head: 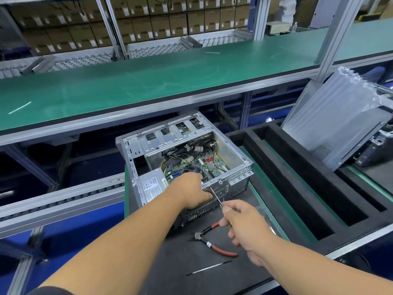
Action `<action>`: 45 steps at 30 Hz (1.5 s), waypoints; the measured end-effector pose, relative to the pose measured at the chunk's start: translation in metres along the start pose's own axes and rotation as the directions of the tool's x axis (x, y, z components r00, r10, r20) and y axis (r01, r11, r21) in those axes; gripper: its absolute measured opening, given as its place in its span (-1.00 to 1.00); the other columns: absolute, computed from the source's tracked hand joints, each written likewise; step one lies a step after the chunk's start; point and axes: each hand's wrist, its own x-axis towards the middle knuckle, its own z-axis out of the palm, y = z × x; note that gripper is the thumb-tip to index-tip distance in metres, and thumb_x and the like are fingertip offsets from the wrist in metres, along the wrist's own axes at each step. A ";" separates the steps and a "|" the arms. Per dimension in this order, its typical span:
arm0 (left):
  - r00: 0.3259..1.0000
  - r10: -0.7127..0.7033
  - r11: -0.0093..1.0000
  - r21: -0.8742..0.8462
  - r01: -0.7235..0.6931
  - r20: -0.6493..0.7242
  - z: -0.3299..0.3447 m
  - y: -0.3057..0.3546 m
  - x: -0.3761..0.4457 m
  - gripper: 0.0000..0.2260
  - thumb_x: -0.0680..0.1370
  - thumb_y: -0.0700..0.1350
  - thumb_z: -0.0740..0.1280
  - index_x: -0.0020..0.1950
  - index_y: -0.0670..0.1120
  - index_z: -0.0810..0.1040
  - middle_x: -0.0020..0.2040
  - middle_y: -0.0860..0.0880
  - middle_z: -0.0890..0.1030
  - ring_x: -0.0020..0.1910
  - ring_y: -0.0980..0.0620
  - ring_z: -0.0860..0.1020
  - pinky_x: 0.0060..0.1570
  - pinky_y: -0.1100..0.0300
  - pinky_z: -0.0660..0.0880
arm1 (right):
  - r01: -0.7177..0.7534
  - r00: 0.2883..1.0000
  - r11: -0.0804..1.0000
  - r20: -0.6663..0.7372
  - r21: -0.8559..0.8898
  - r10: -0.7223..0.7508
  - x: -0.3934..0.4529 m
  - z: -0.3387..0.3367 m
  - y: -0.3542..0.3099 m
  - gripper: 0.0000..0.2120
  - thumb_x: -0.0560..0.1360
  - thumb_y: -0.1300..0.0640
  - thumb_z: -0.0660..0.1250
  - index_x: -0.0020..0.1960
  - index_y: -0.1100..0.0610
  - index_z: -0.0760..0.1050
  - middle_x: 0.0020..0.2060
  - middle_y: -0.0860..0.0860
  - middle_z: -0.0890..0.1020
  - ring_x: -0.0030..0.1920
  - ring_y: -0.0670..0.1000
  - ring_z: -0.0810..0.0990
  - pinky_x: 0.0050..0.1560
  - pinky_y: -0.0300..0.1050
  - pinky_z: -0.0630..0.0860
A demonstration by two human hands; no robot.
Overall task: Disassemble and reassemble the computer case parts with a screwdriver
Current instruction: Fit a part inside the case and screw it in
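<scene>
Right fingers (228,211) curled round screwdriver (215,198), left hand (191,191) gripping case rim (214,181)

The screwdriver (215,198) handle is being hidden almost wholly inside the right hand (244,222). The left hand (191,192) fingertips are being covered by the computer case (238,184) rim. Box labels are being blurred beyond reading.
</scene>
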 end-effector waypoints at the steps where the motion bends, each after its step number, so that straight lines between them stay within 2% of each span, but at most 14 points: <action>1: 1.000 0.002 1.000 -0.004 -0.002 0.005 0.000 0.000 0.000 -0.57 0.42 0.34 0.38 -0.20 0.01 0.36 -0.24 0.03 0.48 -0.24 -0.02 0.49 -0.33 0.10 0.37 | 0.000 1.000 1.000 0.003 0.004 0.000 0.000 0.000 0.000 -0.88 0.62 0.13 0.37 0.13 -0.04 0.55 -0.35 -0.03 0.64 -0.49 -0.03 0.37 -0.49 -0.23 0.27; 4: 0.999 0.013 1.000 -0.003 -0.012 0.038 -0.001 -0.001 0.002 -0.55 0.43 0.35 0.38 -0.11 -0.02 0.40 -0.22 0.05 0.46 -0.15 -0.09 0.52 -0.24 0.09 0.43 | 0.008 1.000 1.000 -0.005 -0.021 -0.008 0.000 0.000 0.005 -0.78 0.52 0.24 0.47 0.09 0.04 0.53 -0.30 0.00 0.60 -0.48 -0.01 0.37 -0.48 -0.20 0.28; 8: 0.997 0.015 1.000 -0.017 -0.014 0.077 -0.003 -0.002 0.004 -0.49 0.44 0.38 0.38 0.00 -0.04 0.42 -0.21 0.08 0.44 -0.11 -0.11 0.52 -0.15 0.05 0.50 | -0.017 1.000 1.000 -0.026 -0.015 0.017 0.002 0.000 0.006 -0.93 0.58 0.21 0.40 0.05 0.15 0.56 -0.42 -0.04 0.63 -0.48 -0.02 0.39 -0.49 -0.18 0.33; 14: 0.998 0.033 0.999 -0.001 -0.033 0.059 0.000 -0.004 0.004 -0.51 0.46 0.37 0.35 0.07 -0.02 0.45 -0.12 0.04 0.50 -0.08 -0.10 0.52 -0.10 0.03 0.52 | -0.092 0.995 0.994 0.021 -0.065 0.094 0.001 -0.002 0.007 -0.82 0.69 0.08 0.21 0.11 0.05 0.59 -0.31 0.01 0.72 -0.49 -0.04 0.41 -0.48 -0.21 0.33; 17: 0.998 0.058 0.998 0.025 -0.059 0.037 0.001 -0.004 0.003 -0.50 0.48 0.36 0.33 0.14 -0.04 0.50 -0.07 0.02 0.49 -0.08 -0.10 0.50 -0.14 0.04 0.45 | -0.107 0.994 0.994 0.010 -0.006 0.107 0.001 -0.001 0.009 -0.91 0.62 0.07 0.35 0.11 0.05 0.57 -0.31 0.06 0.64 -0.50 -0.03 0.36 -0.50 -0.20 0.24; 19: 0.997 0.066 0.997 0.024 -0.067 0.030 0.002 -0.004 0.003 -0.55 0.49 0.35 0.33 0.05 -0.02 0.46 -0.16 0.04 0.46 -0.11 -0.11 0.49 -0.19 0.06 0.39 | -0.100 0.995 0.995 -0.014 -0.001 0.100 0.001 -0.001 0.012 -0.81 0.53 0.14 0.49 0.06 0.09 0.50 -0.30 0.10 0.54 -0.52 -0.02 0.34 -0.51 -0.21 0.22; 21: 0.997 0.072 0.997 0.023 -0.073 0.024 0.002 -0.004 0.003 -0.57 0.49 0.34 0.33 0.02 -0.02 0.46 -0.25 0.08 0.39 -0.13 -0.12 0.47 -0.20 0.08 0.35 | -0.089 0.995 0.996 -0.037 0.002 0.089 0.001 -0.002 0.014 -0.79 0.50 0.20 0.51 -0.02 0.17 0.48 -0.37 0.08 0.49 -0.53 -0.02 0.33 -0.52 -0.23 0.25; 23: 0.997 0.075 0.997 0.028 -0.076 0.022 0.003 -0.004 0.003 -0.57 0.49 0.34 0.33 0.01 -0.02 0.46 -0.26 0.09 0.37 -0.13 -0.12 0.48 -0.18 0.09 0.33 | -0.078 0.996 0.997 -0.042 -0.004 0.078 0.000 -0.002 0.014 -0.83 0.54 0.17 0.48 -0.06 0.20 0.50 -0.42 0.06 0.56 -0.54 -0.03 0.36 -0.53 -0.22 0.32; 27: 0.997 0.081 0.996 0.036 -0.082 0.017 0.002 -0.004 0.002 -0.59 0.49 0.36 0.23 -0.24 0.04 0.29 -0.26 0.08 0.42 -0.21 -0.08 0.48 -0.28 0.09 0.32 | -0.080 0.996 0.997 -0.028 -0.019 0.080 -0.003 -0.002 0.014 -0.73 0.66 0.01 0.33 -0.03 0.23 0.57 -0.39 0.01 0.66 -0.53 -0.05 0.37 -0.50 -0.23 0.35; 32: 0.995 0.098 0.994 0.041 -0.098 -0.012 0.003 -0.006 0.001 -0.61 0.47 0.35 0.10 -0.23 0.04 0.34 -0.26 0.03 0.47 -0.29 0.04 0.45 -0.38 0.13 0.27 | -0.114 0.993 0.993 -0.030 -0.031 0.114 -0.002 -0.003 0.016 -0.69 0.69 -0.10 0.23 0.03 0.10 0.62 -0.41 -0.02 0.64 -0.49 -0.02 0.34 -0.46 -0.21 0.30; 35: 0.996 0.091 0.995 0.048 -0.090 -0.004 0.004 -0.006 0.001 -0.61 0.48 0.35 0.08 -0.18 0.03 0.36 -0.26 0.04 0.45 -0.26 -0.03 0.47 -0.30 0.09 0.32 | -0.111 0.993 0.994 -0.037 0.004 0.111 -0.001 -0.003 0.016 -0.78 0.64 -0.07 0.33 0.03 0.07 0.60 -0.42 -0.01 0.56 -0.50 -0.03 0.30 -0.49 -0.21 0.23; 38: 0.998 0.070 0.997 0.045 -0.069 -0.006 0.005 -0.006 0.001 -0.61 0.47 0.35 0.08 -0.24 0.04 0.33 -0.25 0.02 0.47 -0.29 0.03 0.46 -0.33 0.09 0.31 | -0.084 0.994 0.996 -0.073 -0.040 0.081 0.000 -0.005 0.016 -0.80 0.53 0.02 0.47 -0.01 0.09 0.51 -0.37 0.06 0.51 -0.48 -0.01 0.31 -0.48 -0.17 0.25; 42: 0.998 0.054 0.997 0.052 -0.053 -0.018 0.006 -0.005 0.002 -0.60 0.46 0.35 0.10 -0.23 0.02 0.38 -0.25 0.02 0.48 -0.31 0.07 0.44 -0.37 0.12 0.29 | -0.055 0.995 0.994 -0.092 -0.099 0.046 0.000 -0.006 0.016 -0.75 0.56 -0.01 0.46 -0.11 0.16 0.52 -0.36 0.05 0.64 -0.41 0.03 0.40 -0.31 -0.07 0.37; 45: 0.998 0.060 0.997 0.054 -0.059 -0.010 0.006 -0.006 0.003 -0.61 0.46 0.36 0.11 -0.24 0.05 0.35 -0.25 0.03 0.47 -0.31 0.08 0.43 -0.37 0.12 0.29 | -0.075 0.995 0.990 -0.080 -0.116 0.066 0.000 -0.008 0.014 -0.65 0.63 -0.10 0.34 -0.12 0.17 0.58 -0.36 0.02 0.68 -0.38 0.03 0.43 -0.22 -0.05 0.39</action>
